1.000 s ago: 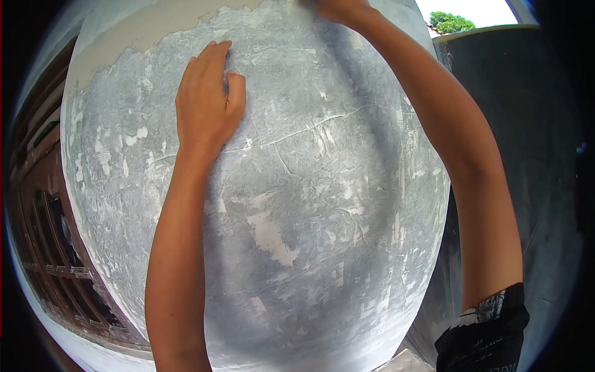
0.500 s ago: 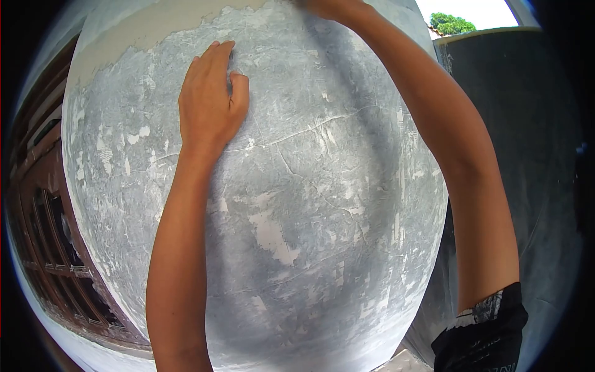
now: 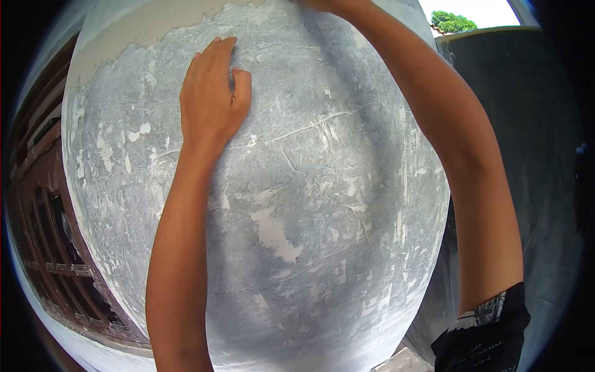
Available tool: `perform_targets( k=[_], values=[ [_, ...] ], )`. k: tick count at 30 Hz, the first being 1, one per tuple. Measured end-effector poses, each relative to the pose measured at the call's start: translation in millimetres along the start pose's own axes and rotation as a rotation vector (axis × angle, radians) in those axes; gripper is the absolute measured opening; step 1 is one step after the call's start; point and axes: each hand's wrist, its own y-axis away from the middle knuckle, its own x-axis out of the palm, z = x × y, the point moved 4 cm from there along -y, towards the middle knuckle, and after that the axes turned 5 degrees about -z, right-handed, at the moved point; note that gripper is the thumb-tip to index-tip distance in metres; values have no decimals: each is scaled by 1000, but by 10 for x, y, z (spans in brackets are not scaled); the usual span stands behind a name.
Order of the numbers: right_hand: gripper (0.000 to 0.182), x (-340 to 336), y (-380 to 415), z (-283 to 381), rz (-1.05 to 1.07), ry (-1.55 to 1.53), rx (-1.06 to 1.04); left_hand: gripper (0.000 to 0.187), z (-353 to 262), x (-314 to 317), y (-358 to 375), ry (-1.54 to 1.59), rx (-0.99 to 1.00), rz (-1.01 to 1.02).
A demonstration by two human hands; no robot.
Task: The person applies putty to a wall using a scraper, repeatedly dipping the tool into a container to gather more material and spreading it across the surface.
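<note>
A grey wall (image 3: 297, 204) with white patches and a long crack fills the middle of the view. Against its upper left part my left hand (image 3: 214, 96) lies flat, back towards me, fingers pointing up and thumb held apart; it holds nothing visible. My right hand (image 3: 325, 5) is at the top edge, near the upper wall, and mostly cut off. Its fingers, and anything in them, are out of sight. A smooth beige band (image 3: 149, 31) with a ragged lower edge runs along the wall's top left, above my left hand.
On the left stands a brown wooden window frame (image 3: 52, 229) with bars. A dark wall (image 3: 514, 124) rises at the right, behind my right arm. Beyond its top show a green tree (image 3: 452, 22) and bright sky.
Both hands keep nearly the same places on the wall. My right hand has shifted slightly up and left, and the view has moved a little.
</note>
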Motion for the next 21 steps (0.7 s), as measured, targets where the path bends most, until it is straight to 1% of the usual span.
perform_targets(
  k=[1, 3, 4, 5, 7, 9, 10, 11, 13, 14, 16, 17, 19, 21],
  values=[
    [15, 2, 98, 65, -2, -2, 0, 45, 1, -1, -6, 14, -15, 8],
    [10, 20, 454, 295, 99, -150, -243, 44, 1, 1, 1, 13, -9, 6],
    [6, -66, 674, 426, 54, -268, -412, 44, 1, -3, -3, 10, -2, -1],
    [6, -374, 928, 622, 106, -365, -408, 44, 8, -15, -19, 6, -1, -8],
    [10, -397, 992, 697, 58, -428, -356, 44, 4, -7, -23, 19, 2, 9],
    [17, -448, 718, 577, -48, -318, -335, 44, -2, 3, 1, 10, 1, 2],
    [25, -385, 528, 486, -149, -378, -164, 44, -1, 1, -3, -2, 4, -8],
    [30, -345, 330, 371, -100, -309, -54, 44, -10, 2, -2, -4, 4, -8],
    [30, -263, 75, 231, -128, -180, -60, 43, -22, -15, -13, 43, -16, -50],
    [30, -204, 74, 207, -129, -182, -57, 43, -23, -12, -13, 43, -13, -47],
    [24, -91, 167, 330, 29, -61, -179, 43, -20, -13, -14, 35, 1, -50],
    [17, -13, 296, 421, 71, -80, -384, 43, -10, -13, -8, 37, -1, -48],
    [18, -87, 689, 648, 79, -246, -501, 45, 24, 11, -10, -3, 7, 5],
    [19, -195, 936, 753, 0, -226, -447, 45, 29, 6, -17, 8, -3, 2]
  ],
)
